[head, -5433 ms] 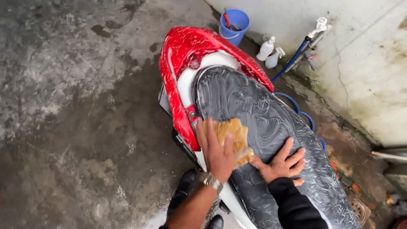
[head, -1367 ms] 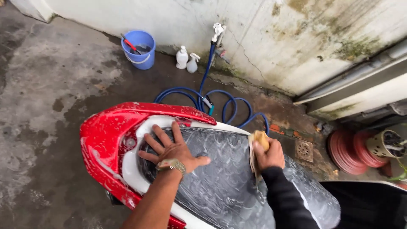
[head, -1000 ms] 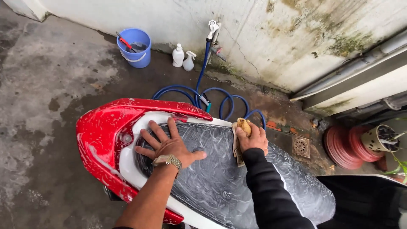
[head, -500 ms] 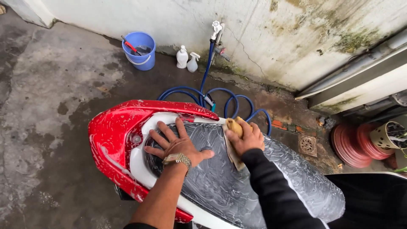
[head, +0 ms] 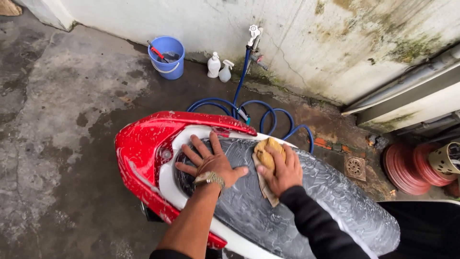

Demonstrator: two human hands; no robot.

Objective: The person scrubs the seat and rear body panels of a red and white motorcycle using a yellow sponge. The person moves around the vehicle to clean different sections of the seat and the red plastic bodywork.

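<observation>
Your right hand (head: 282, 168) clenches the tan sponge (head: 267, 152) on the soapy seat (head: 306, 201). Your left hand (head: 211, 160) lies flat, released (fingers spread), at the sponge's nine o'clock; the seat's long axis runs toward four o'clock

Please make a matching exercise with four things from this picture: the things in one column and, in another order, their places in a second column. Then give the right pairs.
Things:
1. bucket
2. sponge
3. left hand
4. hose

Places:
A. under the right hand, on the soapy seat
B. coiled on the ground behind the scooter
C. flat on the rear end of the seat
D. on the ground by the wall, left of two white bottles

Pairs: 1-D, 2-A, 3-C, 4-B
</observation>
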